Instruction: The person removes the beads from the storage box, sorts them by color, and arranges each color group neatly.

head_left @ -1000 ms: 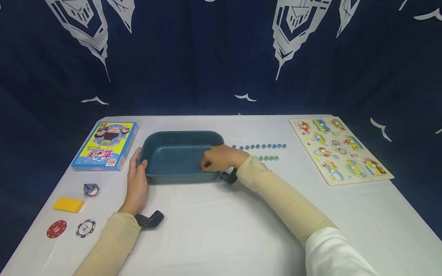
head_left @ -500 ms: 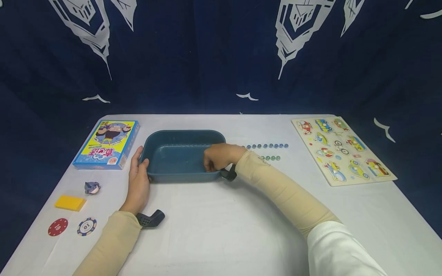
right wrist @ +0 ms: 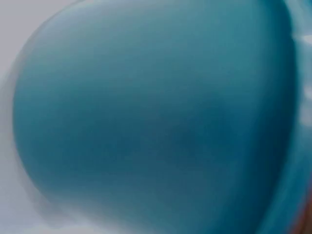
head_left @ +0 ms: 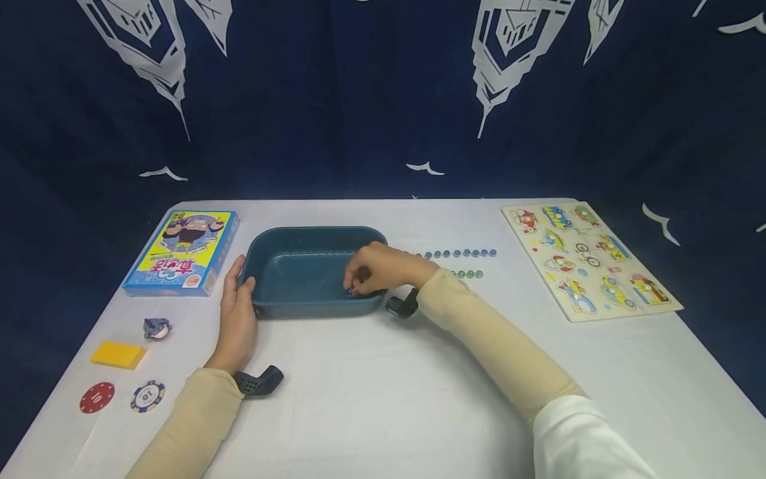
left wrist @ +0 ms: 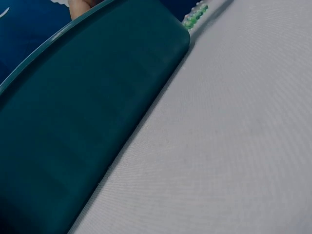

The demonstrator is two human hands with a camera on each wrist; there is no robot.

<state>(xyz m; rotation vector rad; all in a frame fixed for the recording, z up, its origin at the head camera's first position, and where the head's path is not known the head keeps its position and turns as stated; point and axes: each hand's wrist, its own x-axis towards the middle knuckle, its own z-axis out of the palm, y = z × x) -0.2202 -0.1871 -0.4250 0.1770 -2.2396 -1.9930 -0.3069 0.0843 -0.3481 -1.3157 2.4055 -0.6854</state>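
Observation:
A dark teal plastic basin (head_left: 299, 309) stands on the white-covered table in the head view; the left wrist view shows its outer wall (left wrist: 97, 112). My left hand (head_left: 238, 319) grips the basin's left end. Inside the basin's right front part, my right hand (head_left: 389, 269) pinches a small dark blue marble (head_left: 350, 292) at its fingertips. To the right of the basin run a row of blue marbles (head_left: 457, 253) and a shorter row of green marbles (head_left: 470, 274), both partly hidden by the right hand and arm. The right wrist view holds mostly blurred basin wall (right wrist: 146, 107).
At the left lie a blue-and-yellow card box (head_left: 182, 253), a small shark figure (head_left: 157, 328), a yellow block (head_left: 118, 355), a red chip (head_left: 97, 397) and a white-and-blue chip (head_left: 147, 396). A wooden puzzle board (head_left: 589, 263) is at the far right.
My right hand has risen slightly and turned within the basin, and the blue marble now shows at its fingertips. The left hand keeps its place on the basin.

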